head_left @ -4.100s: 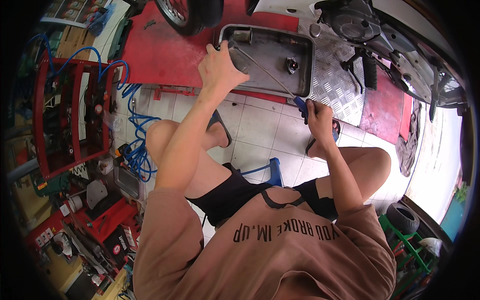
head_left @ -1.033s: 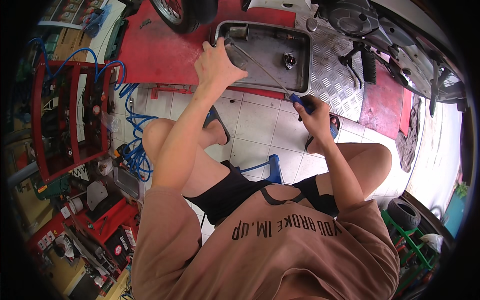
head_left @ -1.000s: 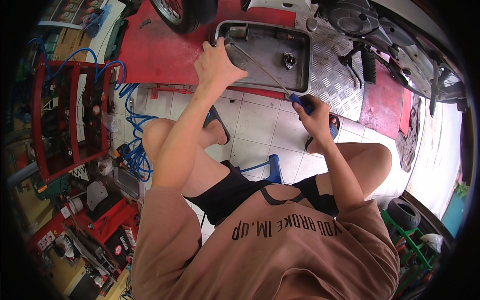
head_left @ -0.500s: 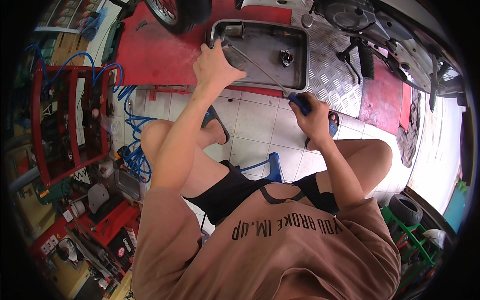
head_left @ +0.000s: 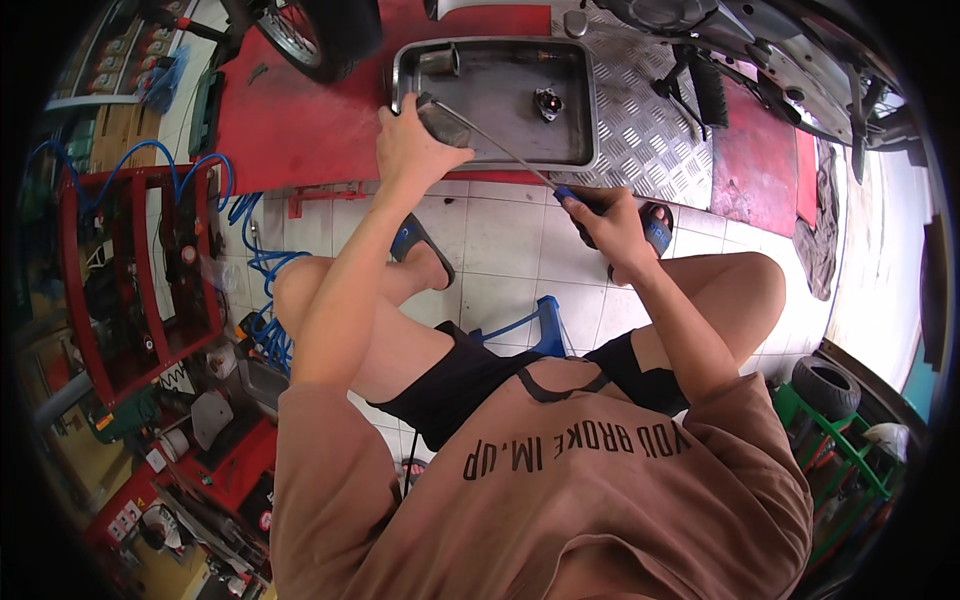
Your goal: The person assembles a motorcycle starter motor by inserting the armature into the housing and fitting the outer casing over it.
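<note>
My left hand (head_left: 418, 148) is closed around a dull grey metal part (head_left: 445, 128), held over the near left corner of a metal tray (head_left: 592, 75). My right hand (head_left: 612, 222), nearer to me and beyond the tray's edge, grips the blue handle of a long screwdriver (head_left: 500, 146). Its thin shaft slants up and left across the tray, and the tip meets the far side of the grey part. Inside the tray lie a metal cylinder (head_left: 440, 63) at the far left and a small dark part with a shiny flange (head_left: 547, 104) at the right.
The tray stands on a red platform (head_left: 290, 130) beside a diamond-pattern metal plate (head_left: 640, 130). A motorcycle wheel (head_left: 325, 40) and engine underside (head_left: 655, 25) are close behind. On the left are a red metal frame (head_left: 145, 270) and a coiled blue hose (head_left: 262, 262).
The head view has shifted slightly, so the tray and platform appear farther left. Both hands keep their holds on the metal part and screwdriver. The right wrist looks turned a little.
</note>
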